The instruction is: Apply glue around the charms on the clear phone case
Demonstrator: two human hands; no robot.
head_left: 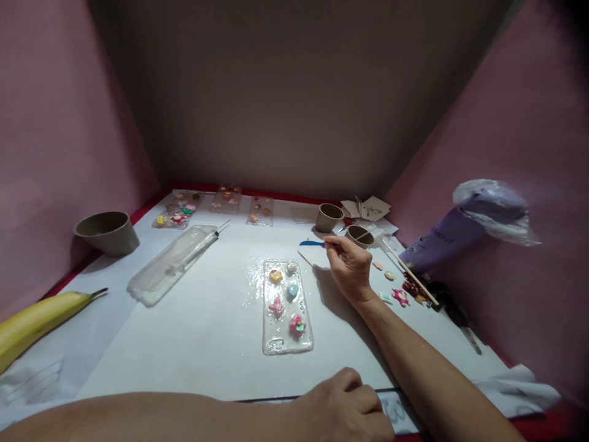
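My right hand [350, 268] pinches a small tool with a flat blue blade [311, 244], held above the white board and pointing left. Below the blade is a thin dark line, perhaps its shadow. Left of this hand lies a clear phone case [283, 341] coated in something glossy. Several charms sit on it, among them a pink animal [277, 307], a pink flower [297, 326], a blue piece [292, 291] and a yellow one [275, 276]. At the board's near edge rests my left hand [345, 408], fingers curled under; its palm side is hidden.
Loose charms [400, 298] and a wooden stick [411, 274] lie right, beside a purple tube [448, 236]. Behind stand two small cups [330, 217] and decorated cases [260, 210]. Left are a syringe [197, 250] on a clear tray [151, 285], a larger cup [108, 236] and a banana [41, 322].
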